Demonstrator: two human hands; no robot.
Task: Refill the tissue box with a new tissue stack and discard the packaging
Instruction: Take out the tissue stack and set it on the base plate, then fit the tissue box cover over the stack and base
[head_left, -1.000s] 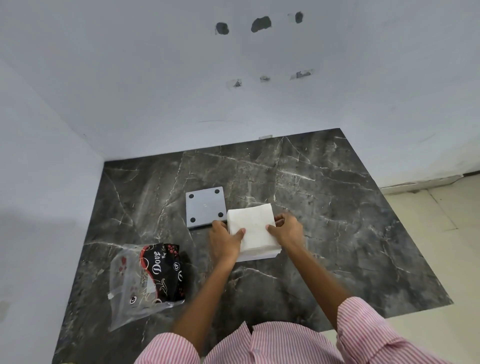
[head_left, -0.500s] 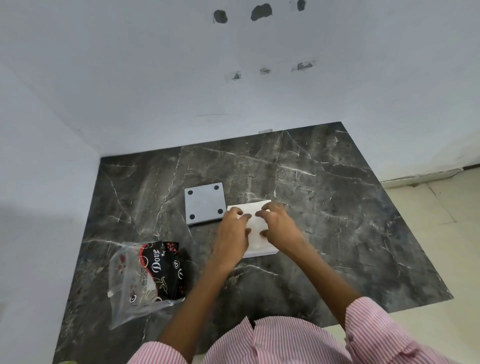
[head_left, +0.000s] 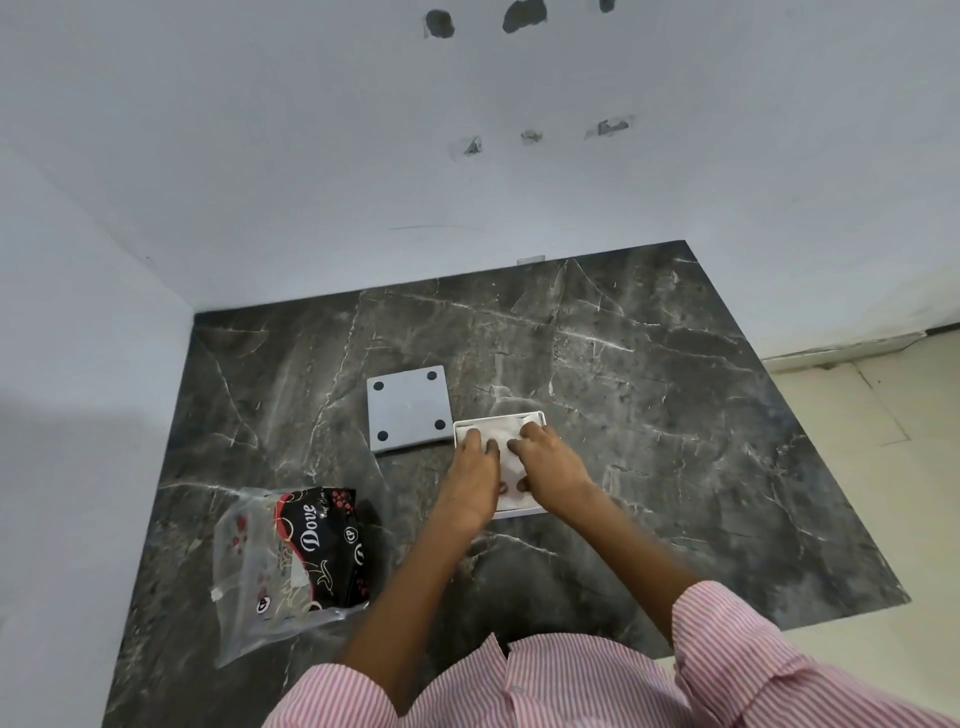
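Both hands lie palm-down on the tissue stack (head_left: 506, 465), fingers loosely spread and pressing flat on the white paper rather than pinching it. The left hand (head_left: 471, 475) covers the stack's left half, its fingertips near the far left corner; the right hand (head_left: 545, 462) covers the right half, fingertips near the far right corner. The two hands sit side by side, almost touching over the middle of the stack.

The stack sits inside the white tissue box (head_left: 540, 415), whose thin rim shows along the far edge and at the near edge below the wrists. Just beside the box's far left corner lies a grey square lid (head_left: 408, 408) with a dark round pad at each corner, flat on the dark marble counter (head_left: 649, 415).

Well apart to the near left rests the clear plastic packaging (head_left: 260, 582), crumpled, with a black and red printed panel reading "Dove". Pink-striped sleeves (head_left: 753, 660) frame the bottom of the view, and white walls (head_left: 311, 156) enclose the counter's corner.
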